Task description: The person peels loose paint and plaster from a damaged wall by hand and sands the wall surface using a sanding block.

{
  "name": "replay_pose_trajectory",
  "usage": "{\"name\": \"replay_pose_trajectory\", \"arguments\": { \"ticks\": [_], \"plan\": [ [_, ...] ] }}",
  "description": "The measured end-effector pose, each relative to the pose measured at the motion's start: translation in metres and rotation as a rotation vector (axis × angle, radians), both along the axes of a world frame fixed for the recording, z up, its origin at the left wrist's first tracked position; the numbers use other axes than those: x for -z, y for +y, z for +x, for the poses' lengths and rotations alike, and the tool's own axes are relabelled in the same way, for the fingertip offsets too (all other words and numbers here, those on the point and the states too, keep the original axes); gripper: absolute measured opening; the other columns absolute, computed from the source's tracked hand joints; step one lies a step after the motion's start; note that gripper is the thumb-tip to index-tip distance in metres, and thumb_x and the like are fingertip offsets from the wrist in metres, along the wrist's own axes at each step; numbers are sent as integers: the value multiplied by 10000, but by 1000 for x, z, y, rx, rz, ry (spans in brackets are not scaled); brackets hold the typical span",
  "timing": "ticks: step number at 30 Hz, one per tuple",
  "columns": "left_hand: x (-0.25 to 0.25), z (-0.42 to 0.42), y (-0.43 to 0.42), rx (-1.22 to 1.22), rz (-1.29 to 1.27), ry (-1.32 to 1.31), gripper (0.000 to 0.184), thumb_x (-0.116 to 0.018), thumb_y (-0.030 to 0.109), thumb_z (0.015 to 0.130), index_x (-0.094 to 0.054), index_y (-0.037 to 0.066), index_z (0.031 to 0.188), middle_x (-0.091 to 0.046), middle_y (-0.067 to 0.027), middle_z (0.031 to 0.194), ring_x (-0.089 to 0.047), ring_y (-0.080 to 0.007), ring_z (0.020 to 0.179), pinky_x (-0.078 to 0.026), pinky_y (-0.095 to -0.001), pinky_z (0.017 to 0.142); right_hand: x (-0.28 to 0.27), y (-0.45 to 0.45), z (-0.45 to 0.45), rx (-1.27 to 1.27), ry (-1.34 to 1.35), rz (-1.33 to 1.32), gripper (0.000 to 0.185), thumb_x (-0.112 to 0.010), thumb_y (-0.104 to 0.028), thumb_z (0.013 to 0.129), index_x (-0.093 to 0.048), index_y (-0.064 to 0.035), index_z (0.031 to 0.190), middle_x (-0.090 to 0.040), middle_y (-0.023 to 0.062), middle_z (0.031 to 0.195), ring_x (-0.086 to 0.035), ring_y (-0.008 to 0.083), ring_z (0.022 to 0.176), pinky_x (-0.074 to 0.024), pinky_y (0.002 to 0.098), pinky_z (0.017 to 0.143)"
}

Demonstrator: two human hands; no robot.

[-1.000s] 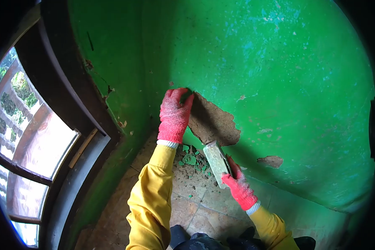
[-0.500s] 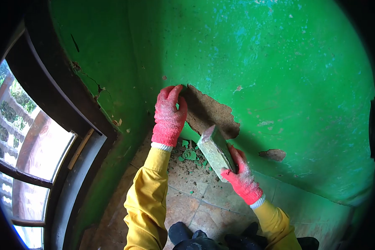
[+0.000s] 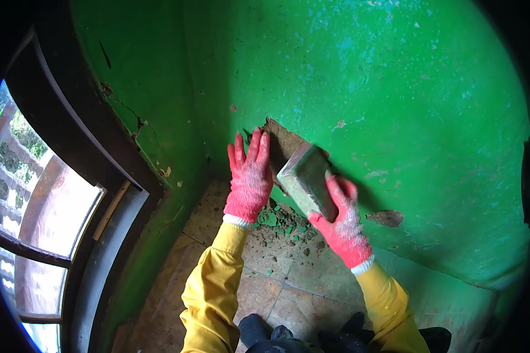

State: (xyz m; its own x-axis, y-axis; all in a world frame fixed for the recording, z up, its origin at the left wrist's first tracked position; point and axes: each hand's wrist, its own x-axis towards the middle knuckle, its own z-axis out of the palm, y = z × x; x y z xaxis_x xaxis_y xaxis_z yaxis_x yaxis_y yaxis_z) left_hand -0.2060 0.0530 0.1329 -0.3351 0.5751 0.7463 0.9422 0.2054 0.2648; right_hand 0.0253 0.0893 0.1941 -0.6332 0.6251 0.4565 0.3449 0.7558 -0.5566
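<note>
My right hand (image 3: 344, 226), in a dusty red glove, grips a greyish-green rectangular block (image 3: 309, 182), thumb on its near side and fingers on its right side. The block is tilted in front of a bare brown patch (image 3: 284, 141) in the green wall and hides much of it. At the patch's left edge, my left hand (image 3: 250, 173) lies with its gloved fingers stretched upward and apart, seemingly against the wall. No object shows in it. Whether the block touches the wall I cannot tell.
Broken green paint flakes and crumbled plaster (image 3: 282, 226) lie on the tiled floor (image 3: 271, 294) at the wall's foot. A smaller bare spot (image 3: 386, 218) marks the green wall (image 3: 406, 129). A dark-framed window (image 3: 47, 235) stands on the left.
The block has moved up toward the bare patch and covers more of it. My left hand's fingers have straightened and spread, shifting slightly right. More debris lies on the floor.
</note>
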Motion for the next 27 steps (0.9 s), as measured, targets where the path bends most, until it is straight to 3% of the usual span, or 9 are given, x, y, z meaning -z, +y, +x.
{"name": "replay_pose_trajectory", "arguments": {
  "ticks": [4,9,17,24,26,27],
  "plan": [
    [14,8,-10,60,10,-2,652,-611,164,845,-408,97,1461,-382,-108,1554,-315,-486,1399,-264,-651,1117,4,-27,16,-253,-118,-87,908,-864,-268,691,-435,-115,1476,-419,224,1363,-466,405,1241,-425,474,1049],
    [28,18,5,80,-138,-1,699,-636,241,848,-387,116,1489,-374,-101,1563,-326,-491,1396,-229,-652,1131,26,-24,25,-130,-20,-255,847,-807,-187,726,-422,-55,1468,-405,177,1367,-438,337,1272,-405,442,1074],
    [30,29,9,118,-78,68,736,-673,300,825,-404,154,1494,-393,-65,1553,-305,-440,1420,-227,-667,1124,24,-30,31,-168,-54,-275,861,-815,-205,730,-414,-63,1478,-397,181,1390,-422,349,1291,-377,459,1095],
    [27,31,5,114,-62,87,704,-646,235,831,-407,163,1489,-385,-51,1558,-288,-421,1438,-251,-649,1127,28,-35,37,-194,-38,-310,872,-826,-220,726,-416,-62,1479,-378,192,1425,-370,356,1344,-336,460,1122],
    [46,32,15,84,-31,290,717,-642,222,828,-390,162,1496,-393,-52,1553,-297,-419,1427,-258,-643,1128,29,-36,39,-202,-49,-294,867,-823,-225,733,-414,-61,1480,-373,191,1434,-367,354,1351,-331,459,1127],
    [37,37,10,168,-129,154,728,-630,215,828,-370,162,1506,-382,-50,1558,-286,-411,1432,-259,-647,1126,29,-36,40,-199,-21,-349,864,-819,-231,741,-411,-60,1483,-369,189,1440,-365,353,1353,-326,459,1130]
  ]
}}
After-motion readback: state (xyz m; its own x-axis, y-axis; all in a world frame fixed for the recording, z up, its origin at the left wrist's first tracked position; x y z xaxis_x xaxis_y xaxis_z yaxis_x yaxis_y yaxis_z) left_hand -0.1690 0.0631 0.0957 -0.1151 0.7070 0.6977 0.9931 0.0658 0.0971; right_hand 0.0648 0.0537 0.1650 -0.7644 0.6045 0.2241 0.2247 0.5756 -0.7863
